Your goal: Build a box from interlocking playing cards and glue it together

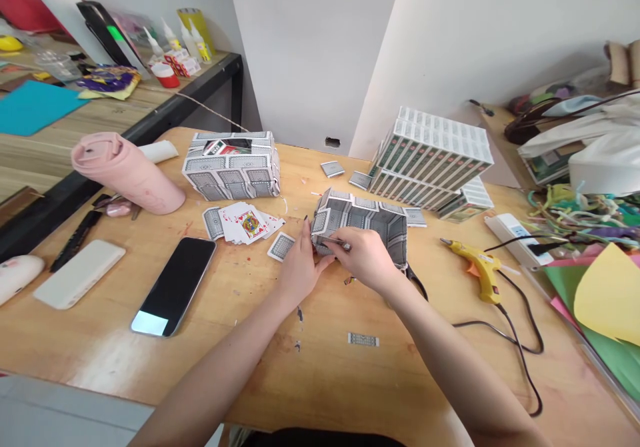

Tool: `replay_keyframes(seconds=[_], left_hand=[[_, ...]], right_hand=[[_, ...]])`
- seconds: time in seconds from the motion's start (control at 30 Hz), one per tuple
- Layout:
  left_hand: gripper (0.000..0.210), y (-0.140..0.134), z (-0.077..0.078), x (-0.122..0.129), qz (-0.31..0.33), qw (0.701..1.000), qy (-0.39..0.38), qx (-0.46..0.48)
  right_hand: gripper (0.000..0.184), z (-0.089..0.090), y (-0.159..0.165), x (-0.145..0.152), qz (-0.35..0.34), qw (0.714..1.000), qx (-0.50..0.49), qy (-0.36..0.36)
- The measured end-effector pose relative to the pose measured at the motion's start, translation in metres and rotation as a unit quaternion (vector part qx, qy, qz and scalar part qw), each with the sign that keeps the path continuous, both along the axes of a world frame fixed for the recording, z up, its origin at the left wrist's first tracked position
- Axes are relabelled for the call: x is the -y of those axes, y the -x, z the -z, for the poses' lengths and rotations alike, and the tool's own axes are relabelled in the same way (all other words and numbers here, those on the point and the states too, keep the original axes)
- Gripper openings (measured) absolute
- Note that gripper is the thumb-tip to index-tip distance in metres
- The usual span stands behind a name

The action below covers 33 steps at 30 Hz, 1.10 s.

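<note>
An open-topped box made of playing cards (360,212), patterned in grey and white, sits on the wooden table in front of me. My left hand (300,264) grips its near left end, fingers upright along the side and thumb stretched towards the right hand. Against the box's near wall, my right hand (366,257) is closed in a pinch on a thin dark piece (336,241); its kind is too small to tell. By the left hand lies a face-down card (281,246). A cut card strip (363,340) rests nearer to me.
Left of the hands are a finished-looking card box (233,175), loose cards (247,223), a phone (175,287), a power bank (80,274) and a pink tumbler (127,172). Stacked card packs (433,157), a yellow glue gun (475,268) with its cable and a power strip (517,237) stand right.
</note>
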<state>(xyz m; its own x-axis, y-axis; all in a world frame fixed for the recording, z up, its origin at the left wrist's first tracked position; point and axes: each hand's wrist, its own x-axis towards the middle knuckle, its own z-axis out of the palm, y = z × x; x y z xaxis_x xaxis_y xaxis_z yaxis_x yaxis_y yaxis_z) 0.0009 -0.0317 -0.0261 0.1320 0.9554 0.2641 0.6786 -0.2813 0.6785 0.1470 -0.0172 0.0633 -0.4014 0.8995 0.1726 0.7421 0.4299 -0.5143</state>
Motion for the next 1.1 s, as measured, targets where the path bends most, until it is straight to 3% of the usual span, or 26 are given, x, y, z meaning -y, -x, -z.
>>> replay_keyframes(seconds=[0.33,0.57,0.8,0.93,1.1], left_hand=[[0.089,-0.001,-0.003,0.001,-0.002,1.0,0.022,-0.012],[0.088,-0.001,-0.002,0.001,-0.006,1.0,0.013,-0.013],[0.088,-0.002,-0.002,0.001,-0.012,1.0,0.011,-0.027],[0.09,-0.002,-0.003,0.0,-0.014,1.0,0.01,-0.024],[0.087,-0.002,-0.005,0.0,-0.011,0.999,0.025,-0.026]], right_hand=[[0.015,0.007,-0.001,0.0,0.019,0.996,-0.085,0.004],[0.02,0.004,0.0,-0.002,0.035,0.996,-0.071,0.036],[0.016,-0.001,0.007,0.004,0.038,0.999,0.039,0.002],[0.01,-0.006,0.004,0.003,0.029,0.999,0.014,0.031],[0.016,-0.006,0.004,0.001,0.07,0.997,0.02,0.028]])
